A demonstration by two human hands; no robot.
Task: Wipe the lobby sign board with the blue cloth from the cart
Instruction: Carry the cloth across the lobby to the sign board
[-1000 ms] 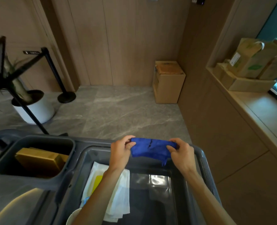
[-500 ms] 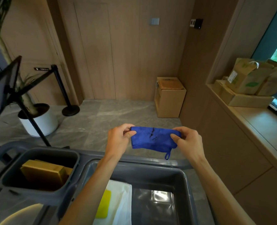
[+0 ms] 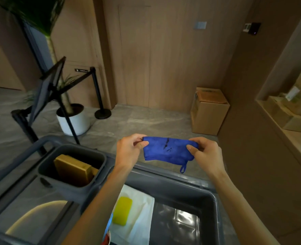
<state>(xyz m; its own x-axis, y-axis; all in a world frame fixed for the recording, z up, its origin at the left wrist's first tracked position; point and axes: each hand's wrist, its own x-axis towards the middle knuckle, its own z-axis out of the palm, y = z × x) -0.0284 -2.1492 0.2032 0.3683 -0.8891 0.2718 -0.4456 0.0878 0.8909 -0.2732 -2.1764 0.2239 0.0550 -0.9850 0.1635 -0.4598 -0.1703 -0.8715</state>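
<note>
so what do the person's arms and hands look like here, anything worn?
Both forearms are bare as far as the frame shows: no sleeves, gloves, watch, rings or bands visible. The left hand and right hand are uncovered, with short plain nails where fingertips show. No markings or cables. Upper arms fall outside the view, so any sleeve higher up cannot be told.

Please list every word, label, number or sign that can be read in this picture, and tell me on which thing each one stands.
No text is readable here.
Small black plate on the wall by the barrier post: pale marks, too small to read.
Label on a paper bag on the right counter: blurred.
Cardboard box on the floor: faint green mark, illegible.
Blue cloth, held by both hands: only dark stains, no writing.
</note>
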